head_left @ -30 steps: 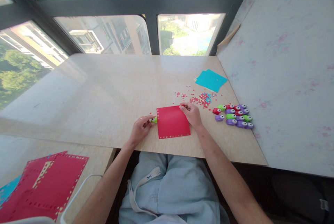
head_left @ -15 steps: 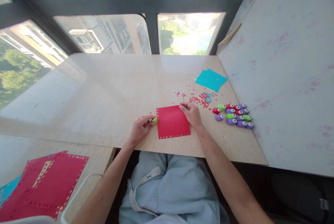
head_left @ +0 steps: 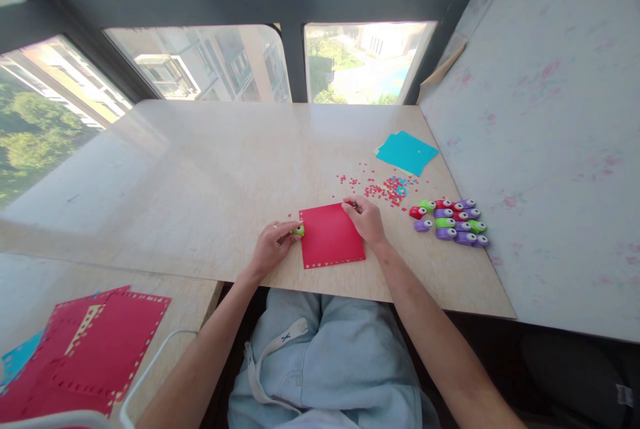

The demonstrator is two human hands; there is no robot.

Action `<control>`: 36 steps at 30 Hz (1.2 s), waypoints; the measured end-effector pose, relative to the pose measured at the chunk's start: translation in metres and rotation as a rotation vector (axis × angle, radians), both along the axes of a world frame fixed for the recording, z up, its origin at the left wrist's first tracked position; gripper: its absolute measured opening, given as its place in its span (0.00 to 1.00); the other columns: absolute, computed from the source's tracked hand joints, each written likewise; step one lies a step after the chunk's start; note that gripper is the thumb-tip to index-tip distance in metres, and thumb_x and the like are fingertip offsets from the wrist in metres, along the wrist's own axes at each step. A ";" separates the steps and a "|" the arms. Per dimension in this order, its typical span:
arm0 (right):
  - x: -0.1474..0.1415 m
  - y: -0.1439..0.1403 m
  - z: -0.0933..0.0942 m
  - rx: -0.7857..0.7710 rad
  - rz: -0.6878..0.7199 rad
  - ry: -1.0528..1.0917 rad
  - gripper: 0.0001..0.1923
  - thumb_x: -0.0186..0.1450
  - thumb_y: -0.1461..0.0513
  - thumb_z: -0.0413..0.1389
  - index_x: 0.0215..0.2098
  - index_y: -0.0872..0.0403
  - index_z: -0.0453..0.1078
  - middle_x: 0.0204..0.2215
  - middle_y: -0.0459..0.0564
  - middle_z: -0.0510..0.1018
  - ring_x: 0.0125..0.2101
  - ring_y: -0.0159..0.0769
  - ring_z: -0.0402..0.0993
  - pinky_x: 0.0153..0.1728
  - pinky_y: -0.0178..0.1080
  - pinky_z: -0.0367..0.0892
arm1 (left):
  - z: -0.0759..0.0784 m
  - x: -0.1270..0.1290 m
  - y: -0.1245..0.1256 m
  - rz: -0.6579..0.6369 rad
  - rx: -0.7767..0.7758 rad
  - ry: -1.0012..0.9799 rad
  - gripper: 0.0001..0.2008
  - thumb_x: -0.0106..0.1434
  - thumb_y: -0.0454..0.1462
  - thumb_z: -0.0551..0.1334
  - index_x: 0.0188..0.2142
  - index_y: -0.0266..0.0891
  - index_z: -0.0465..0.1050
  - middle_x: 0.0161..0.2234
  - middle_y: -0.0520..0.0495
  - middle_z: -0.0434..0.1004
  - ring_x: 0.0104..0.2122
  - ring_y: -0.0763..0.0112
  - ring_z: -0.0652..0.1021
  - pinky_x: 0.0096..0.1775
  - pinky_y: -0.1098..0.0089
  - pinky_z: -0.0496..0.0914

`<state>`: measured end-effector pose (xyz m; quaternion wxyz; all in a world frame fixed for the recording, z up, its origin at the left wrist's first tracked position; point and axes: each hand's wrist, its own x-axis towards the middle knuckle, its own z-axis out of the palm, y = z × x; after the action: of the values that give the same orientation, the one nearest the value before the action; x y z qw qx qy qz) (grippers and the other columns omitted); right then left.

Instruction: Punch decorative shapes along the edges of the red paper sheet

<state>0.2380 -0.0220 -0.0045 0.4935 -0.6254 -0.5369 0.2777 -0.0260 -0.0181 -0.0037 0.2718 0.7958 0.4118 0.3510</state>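
Observation:
My left hand (head_left: 273, 245) is closed on a small green paper punch (head_left: 299, 231), which sits over the left edge of a red sheet of paper (head_left: 331, 235). Small cut-outs run along the sheet's bottom edge and the upper part of its left edge. At the top right corner, my right hand (head_left: 364, 217) pinches the same sheet between thumb and fingers. The underside of the paper and the lower part of the punch are hidden.
Red and blue paper bits (head_left: 393, 189) lie scattered beyond my right hand. Several purple, red and green punches (head_left: 445, 223) stand in rows by the wall. Blue sheets (head_left: 407, 153) rest farther back. Punched red sheets (head_left: 115, 342) lie at lower left, beside a white curved frame (head_left: 145, 365).
My left hand has shifted slightly to the right, and the green punch now reaches farther over the sheet's left edge. The right hand keeps its hold on the corner.

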 end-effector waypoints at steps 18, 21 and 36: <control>-0.006 0.000 0.005 -0.038 -0.050 -0.027 0.16 0.62 0.54 0.54 0.39 0.56 0.77 0.32 0.53 0.81 0.28 0.37 0.75 0.33 0.38 0.68 | 0.006 0.002 -0.011 0.110 -0.097 -0.090 0.19 0.62 0.42 0.66 0.51 0.41 0.71 0.45 0.45 0.73 0.31 0.77 0.74 0.36 0.73 0.70; -0.006 0.000 0.004 -0.047 -0.056 -0.022 0.16 0.62 0.54 0.54 0.39 0.56 0.77 0.33 0.53 0.81 0.29 0.37 0.75 0.34 0.38 0.68 | 0.006 0.001 -0.015 0.144 -0.164 -0.150 0.17 0.61 0.42 0.66 0.48 0.40 0.71 0.37 0.48 0.73 0.30 0.77 0.72 0.34 0.75 0.68; -0.007 -0.001 0.005 -0.062 -0.049 -0.032 0.15 0.64 0.55 0.55 0.40 0.56 0.77 0.34 0.53 0.81 0.29 0.37 0.75 0.34 0.38 0.68 | 0.043 0.003 0.017 0.093 -0.893 0.146 0.27 0.57 0.57 0.62 0.19 0.37 0.64 0.17 0.52 0.66 0.17 0.80 0.63 0.20 0.77 0.55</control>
<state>0.2308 -0.0226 0.0009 0.4717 -0.6578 -0.5205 0.2720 -0.0229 -0.0009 0.0395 0.5425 0.6039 0.5764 0.0938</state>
